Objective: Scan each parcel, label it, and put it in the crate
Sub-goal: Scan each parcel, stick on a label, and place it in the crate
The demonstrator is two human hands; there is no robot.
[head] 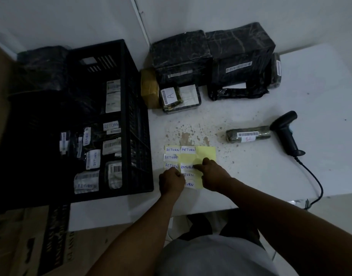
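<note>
A yellow backing sheet (207, 153) with several white RETURN labels lies on the white table near its front edge. My left hand (171, 181) rests curled on the sheet's left side, over its lower labels. My right hand (210, 173) has its fingers curled and pinches the edge of one RETURN label (186, 167) in the sheet's middle. A slim dark parcel (248, 134) with a barcode lies to the right of the sheet. A black handheld scanner (286, 132) lies just beyond it. The black crate (135, 120) at the left holds several labelled parcels.
Two large black-wrapped parcels (183, 56) (240, 52) stand at the table's back against the wall, with smaller parcels, one marked A (171, 96), in front. The scanner's cable (314, 182) runs off the front right edge. Cardboard boxes (28, 240) sit at the lower left.
</note>
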